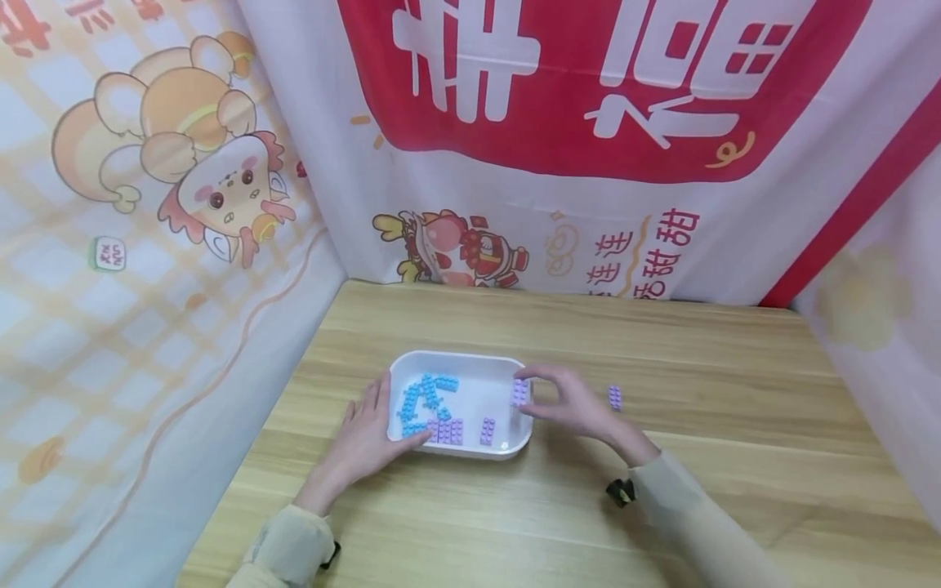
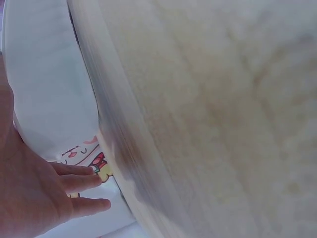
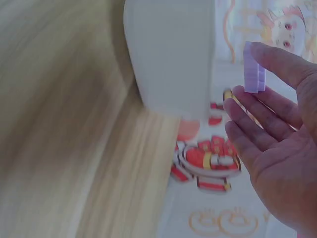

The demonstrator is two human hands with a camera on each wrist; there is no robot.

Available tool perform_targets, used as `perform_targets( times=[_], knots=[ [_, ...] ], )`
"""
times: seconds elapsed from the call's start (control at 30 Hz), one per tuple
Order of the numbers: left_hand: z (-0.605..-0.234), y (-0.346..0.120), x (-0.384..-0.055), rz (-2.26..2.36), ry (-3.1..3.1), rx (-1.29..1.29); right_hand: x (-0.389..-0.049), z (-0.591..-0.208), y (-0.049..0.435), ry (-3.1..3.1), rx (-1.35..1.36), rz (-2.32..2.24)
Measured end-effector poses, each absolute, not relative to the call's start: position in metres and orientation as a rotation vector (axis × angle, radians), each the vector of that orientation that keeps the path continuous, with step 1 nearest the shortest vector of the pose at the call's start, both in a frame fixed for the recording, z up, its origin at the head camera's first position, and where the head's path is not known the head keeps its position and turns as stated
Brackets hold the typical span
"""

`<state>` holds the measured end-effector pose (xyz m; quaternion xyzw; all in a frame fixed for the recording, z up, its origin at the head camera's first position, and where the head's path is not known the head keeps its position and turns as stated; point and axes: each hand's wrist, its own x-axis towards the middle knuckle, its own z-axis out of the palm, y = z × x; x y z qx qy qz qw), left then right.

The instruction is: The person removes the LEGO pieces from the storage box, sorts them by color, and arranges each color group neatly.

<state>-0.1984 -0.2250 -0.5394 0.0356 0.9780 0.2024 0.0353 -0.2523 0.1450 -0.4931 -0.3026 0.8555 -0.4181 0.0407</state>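
Note:
A white tray (image 1: pixel 463 357) stands on the wooden table with blue building bricks (image 1: pixel 409 402) in its left half. Several purple building bricks (image 1: pixel 445 432) lie along its near side, and one more purple brick (image 1: pixel 488 431) sits apart to their right. My left hand (image 1: pixel 363 441) rests against the tray's left end, thumb over the near rim; its other fingers (image 2: pixel 81 183) look straight in the left wrist view. Between thumb and fingertips, my right hand (image 1: pixel 577 404) pinches a purple building brick (image 3: pixel 251 69) above the tray's right end. How much the left hand presses on the tray is hidden.
One loose purple brick (image 1: pixel 614 398) lies on the wooden table (image 1: pixel 735 425) right of the tray, beyond my right hand. Printed cloth (image 1: pixel 456 188) hangs behind the table and at both sides. Dark wrist straps (image 1: pixel 621 492) show at the sleeves.

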Motion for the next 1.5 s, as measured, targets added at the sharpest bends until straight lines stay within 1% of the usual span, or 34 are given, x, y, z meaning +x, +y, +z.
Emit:
perform_targets(
  times=[0.23, 0.37, 0.67, 0.77, 1.03, 1.13, 1.23, 1.33, 1.43, 1.5],
  knots=[
    [-0.539, -0.226, -0.199, 0.624, 2.999, 0.104, -0.256, -0.491, 0.198, 2.715, -0.886, -1.259],
    [-0.539, -0.227, -0.2, 0.624, 2.999, 0.104, -0.26, -0.496, 0.232, 2.773, -0.83, -1.228],
    [-0.534, -0.226, -0.2, 0.638, 2.978, 0.114, -0.254, -0.536, 0.299, 2.899, -0.592, -1.165],
    [-0.533, -0.226, -0.199, 0.647, 2.976, 0.117, -0.255, -0.546, 0.311, 2.916, -0.586, -1.111],
    [-0.537, -0.227, -0.199, 0.651, 2.962, 0.102, -0.262, -0.557, 0.312, 2.961, -0.656, -0.936],
    [-0.538, -0.227, -0.199, 0.656, 2.954, 0.1, -0.266, -0.568, 0.316, 2.983, -0.713, -0.975],
    [-0.538, -0.226, -0.198, 0.657, 2.949, 0.099, -0.265, -0.567, 0.315, 2.997, -0.729, -0.998],
    [-0.538, -0.226, -0.198, 0.658, 2.947, 0.105, -0.261, -0.553, 0.306, 2.997, -0.704, -1.043],
    [-0.537, -0.226, -0.199, 0.66, 2.954, 0.103, -0.255, -0.528, 0.286, 3.006, -0.674, -1.048],
    [-0.538, -0.227, -0.199, 0.662, 2.957, 0.103, -0.253, -0.516, 0.272, 3.013, -0.708, -1.067]
  ],
)
